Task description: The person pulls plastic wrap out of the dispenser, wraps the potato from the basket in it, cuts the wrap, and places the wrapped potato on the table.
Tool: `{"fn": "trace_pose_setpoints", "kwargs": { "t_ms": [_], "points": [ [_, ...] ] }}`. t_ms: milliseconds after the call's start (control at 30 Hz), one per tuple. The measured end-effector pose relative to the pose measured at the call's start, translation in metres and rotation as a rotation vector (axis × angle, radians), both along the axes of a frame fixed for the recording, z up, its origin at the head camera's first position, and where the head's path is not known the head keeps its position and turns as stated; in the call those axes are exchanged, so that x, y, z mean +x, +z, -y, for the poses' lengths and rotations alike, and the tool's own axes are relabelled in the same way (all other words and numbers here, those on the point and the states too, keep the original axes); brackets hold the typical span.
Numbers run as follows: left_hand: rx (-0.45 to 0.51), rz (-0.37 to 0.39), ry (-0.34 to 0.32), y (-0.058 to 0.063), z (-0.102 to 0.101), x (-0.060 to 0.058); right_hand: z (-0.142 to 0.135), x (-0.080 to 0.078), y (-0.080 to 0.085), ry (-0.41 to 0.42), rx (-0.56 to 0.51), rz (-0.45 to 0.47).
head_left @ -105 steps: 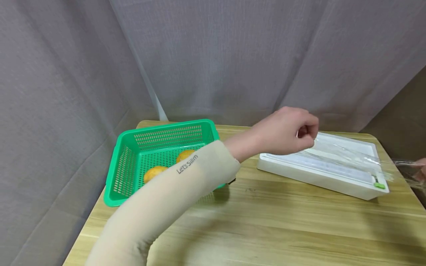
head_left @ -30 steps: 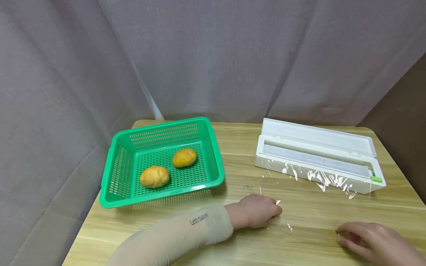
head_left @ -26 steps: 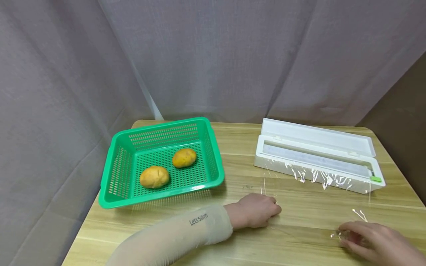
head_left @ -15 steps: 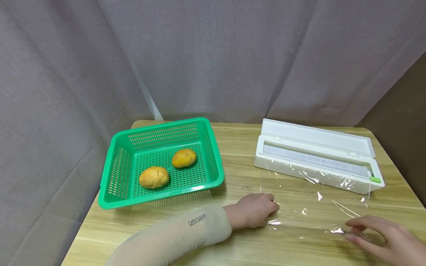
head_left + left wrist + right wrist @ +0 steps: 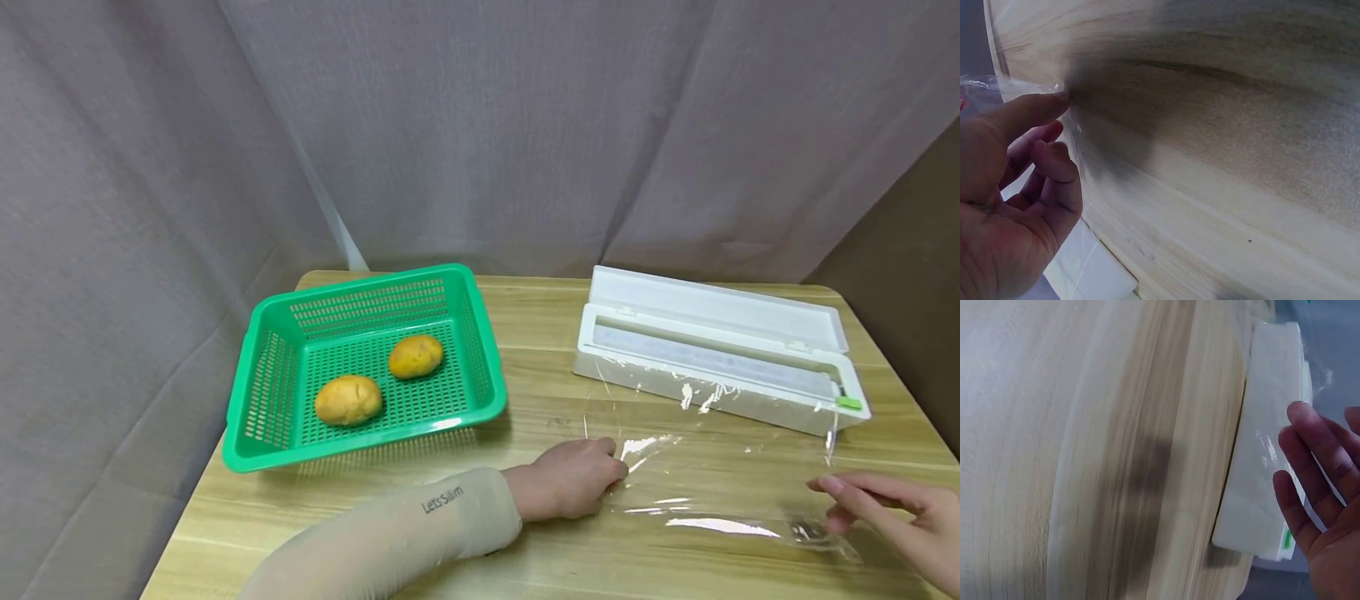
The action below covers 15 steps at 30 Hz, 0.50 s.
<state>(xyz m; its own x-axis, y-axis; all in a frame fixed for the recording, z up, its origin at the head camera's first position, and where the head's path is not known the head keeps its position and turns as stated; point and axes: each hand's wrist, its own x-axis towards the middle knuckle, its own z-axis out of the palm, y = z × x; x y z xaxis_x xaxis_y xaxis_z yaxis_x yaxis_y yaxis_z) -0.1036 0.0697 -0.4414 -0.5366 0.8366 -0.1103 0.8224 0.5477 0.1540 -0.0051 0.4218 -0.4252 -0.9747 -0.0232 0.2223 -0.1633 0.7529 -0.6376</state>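
From where I stand, the person's left hand (image 5: 573, 479) has thumb and fingers curled in on the left edge of a sheet of clear film (image 5: 720, 475), holding it just above the tabletop (image 5: 525, 358). The film stretches between the two hands, glare streaking across it, and runs away from them to the front of a long white box (image 5: 588, 354). The right hand (image 5: 892, 508) is let go, its fingers loosely extended and slightly parted just beside the film's near right corner, where the plastic bunches up a little; whether a fingertip touches it I can't tell.

The box sits beyond both hands, ahead and to the left of the right one, its lid (image 5: 717, 308) tipped back on the far side. A pale roll (image 5: 712, 362) lies inside, and a small green tab (image 5: 849, 403) marks the end nearer the right hand.

Ahead and to the left of the left hand stands a green basket (image 5: 360, 442) with two potatoes (image 5: 348, 400) in it, set apart from each other. A cream sleeve (image 5: 405, 533) covers the left forearm, and a grey curtain (image 5: 450, 125) hangs past everything, farthest from the hands.
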Motion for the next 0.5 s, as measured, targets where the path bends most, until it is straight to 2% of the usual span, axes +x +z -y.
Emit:
{"fn": "trace_pose_setpoints", "kwargs": {
  "t_ms": [67,133,233,300,433,500],
  "points": [
    [-0.003,0.001,-0.005,0.001,0.000,0.000,-0.004,-0.001,0.001,-0.028,0.020,0.069],
    [-0.009,0.007,-0.004,0.001,0.001,0.000,-0.008,-0.001,0.001,-0.023,0.080,0.163],
    [-0.016,0.006,-0.007,0.002,0.002,0.000,-0.010,-0.004,-0.001,0.061,0.167,0.274],
    [-0.021,0.007,-0.010,0.002,0.002,-0.001,-0.009,-0.007,-0.002,0.084,0.240,0.306],
    [-0.023,0.012,-0.008,0.003,0.002,-0.002,-0.003,-0.010,-0.004,0.065,0.267,0.164],
    [-0.016,0.017,-0.004,0.005,0.003,-0.002,0.001,-0.011,-0.007,0.084,0.246,0.018]
  ]
}}
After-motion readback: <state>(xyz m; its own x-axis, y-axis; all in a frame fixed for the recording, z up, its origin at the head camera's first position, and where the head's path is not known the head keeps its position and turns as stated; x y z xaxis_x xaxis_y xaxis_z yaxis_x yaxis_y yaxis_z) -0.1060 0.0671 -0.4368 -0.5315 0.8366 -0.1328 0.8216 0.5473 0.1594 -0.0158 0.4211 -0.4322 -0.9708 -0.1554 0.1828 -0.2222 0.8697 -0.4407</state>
